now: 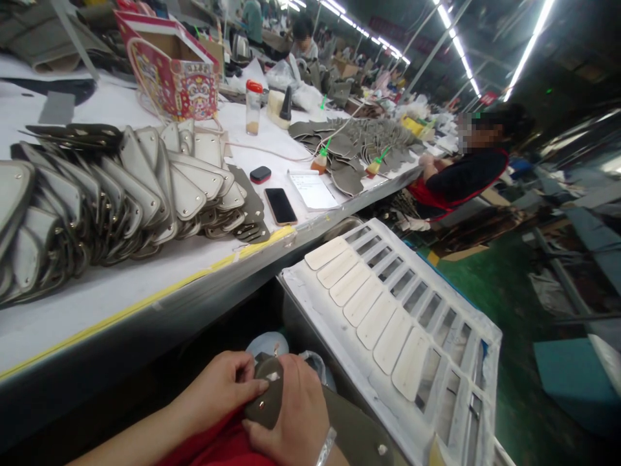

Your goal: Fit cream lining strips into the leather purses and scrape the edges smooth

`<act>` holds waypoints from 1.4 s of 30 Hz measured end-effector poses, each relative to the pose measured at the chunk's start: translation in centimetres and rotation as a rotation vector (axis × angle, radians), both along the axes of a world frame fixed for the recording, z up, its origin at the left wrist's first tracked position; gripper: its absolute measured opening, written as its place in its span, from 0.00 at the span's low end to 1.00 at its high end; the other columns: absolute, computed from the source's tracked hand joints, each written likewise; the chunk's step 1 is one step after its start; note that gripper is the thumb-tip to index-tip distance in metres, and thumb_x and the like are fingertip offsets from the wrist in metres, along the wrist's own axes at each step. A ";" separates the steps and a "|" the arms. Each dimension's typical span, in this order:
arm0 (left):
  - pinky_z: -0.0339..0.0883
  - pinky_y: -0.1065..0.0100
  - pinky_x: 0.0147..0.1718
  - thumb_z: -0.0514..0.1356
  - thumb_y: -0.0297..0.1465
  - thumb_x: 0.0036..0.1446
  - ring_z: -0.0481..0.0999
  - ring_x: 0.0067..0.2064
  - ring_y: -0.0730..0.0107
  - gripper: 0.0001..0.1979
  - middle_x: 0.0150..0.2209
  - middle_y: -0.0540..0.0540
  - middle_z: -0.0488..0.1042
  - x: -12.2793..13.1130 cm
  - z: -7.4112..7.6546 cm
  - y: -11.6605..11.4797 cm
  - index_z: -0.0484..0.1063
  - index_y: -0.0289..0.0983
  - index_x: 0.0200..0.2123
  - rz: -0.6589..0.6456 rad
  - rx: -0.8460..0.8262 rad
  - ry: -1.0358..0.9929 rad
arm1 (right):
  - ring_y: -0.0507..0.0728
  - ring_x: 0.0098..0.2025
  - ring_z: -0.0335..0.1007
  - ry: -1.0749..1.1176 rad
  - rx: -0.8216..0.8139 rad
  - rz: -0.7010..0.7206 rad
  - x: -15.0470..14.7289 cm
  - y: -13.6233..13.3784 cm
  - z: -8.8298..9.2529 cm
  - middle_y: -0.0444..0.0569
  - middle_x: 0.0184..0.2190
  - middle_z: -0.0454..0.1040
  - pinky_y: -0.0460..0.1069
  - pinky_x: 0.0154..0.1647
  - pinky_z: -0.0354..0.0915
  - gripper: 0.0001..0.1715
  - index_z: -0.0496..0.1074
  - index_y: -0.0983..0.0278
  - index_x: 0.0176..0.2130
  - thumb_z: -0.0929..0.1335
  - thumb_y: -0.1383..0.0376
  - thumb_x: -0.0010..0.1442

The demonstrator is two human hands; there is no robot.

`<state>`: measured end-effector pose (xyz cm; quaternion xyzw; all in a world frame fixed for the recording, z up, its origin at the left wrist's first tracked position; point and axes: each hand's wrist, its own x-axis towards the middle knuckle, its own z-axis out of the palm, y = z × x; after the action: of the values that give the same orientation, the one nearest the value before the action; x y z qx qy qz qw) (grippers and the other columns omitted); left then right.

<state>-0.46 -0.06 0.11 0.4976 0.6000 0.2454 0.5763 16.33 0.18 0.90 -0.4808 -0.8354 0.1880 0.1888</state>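
Note:
A dark olive-grey panel point(356, 424), leather-like and with metal studs, lies low in front of me over red cloth. My left hand point(220, 395) pinches its upper left edge, thumb on the face near a shiny stud. Wrapped over the same end, my right hand point(298, 408) has its thumb below and its fingers over the top. A silvery bracelet point(326, 446) circles the right wrist. Part of the panel is hidden behind the right hand.
A white slatted rack point(334, 353) with several pale rounded pieces point(410, 366) stands at right. On the worktable point(160, 275) lie stacked studded panels point(140, 188), a phone point(280, 206), a notepad point(313, 191) and glue bottles point(320, 162). A co-worker point(468, 175) sits further along.

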 end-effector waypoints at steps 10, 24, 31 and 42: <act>0.50 0.72 0.22 0.56 0.38 0.51 0.56 0.24 0.75 0.17 0.19 0.57 0.55 0.5 0.0 0.3 0.50 0.39 0.19 -0.036 0.048 0.049 | 0.69 0.56 0.58 -0.093 -0.103 0.168 3.1 0.5 1.2 0.64 0.55 0.63 0.62 0.55 0.57 0.49 0.56 0.72 0.58 0.67 0.43 0.49; 0.54 0.71 0.24 0.54 0.39 0.52 0.65 0.27 0.71 0.14 0.23 0.54 0.66 0.1 2.8 1.6 0.55 0.39 0.22 -0.419 0.233 0.522 | 0.65 0.63 0.44 -0.229 -0.102 0.204 6.9 -2.2 2.4 0.46 0.65 0.47 0.65 0.60 0.46 0.40 0.51 0.48 0.62 0.62 0.41 0.55; 0.63 0.62 0.37 0.57 0.34 0.46 0.71 0.39 0.59 0.14 0.37 0.44 0.72 1.2 6.1 1.6 0.66 0.37 0.38 -0.460 0.410 0.704 | 0.68 0.63 0.43 -0.240 -0.118 0.203 7.9 -2.9 2.7 0.51 0.65 0.44 0.66 0.59 0.44 0.43 0.51 0.48 0.61 0.63 0.40 0.52; 0.52 0.54 0.57 0.66 0.42 0.34 0.62 0.57 0.50 0.47 0.58 0.36 0.62 8.0 4.1 0.7 0.56 0.33 0.58 -0.909 0.659 0.675 | 0.68 0.55 0.56 -0.203 -0.172 0.085 15.9 -3.4 1.8 0.63 0.56 0.60 0.61 0.57 0.51 0.63 0.54 0.73 0.60 0.72 0.39 0.37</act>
<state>7.54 0.62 4.24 0.9019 0.3712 -0.0216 0.2199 32.19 -3.24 2.74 -0.4757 -0.8508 0.2171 0.0532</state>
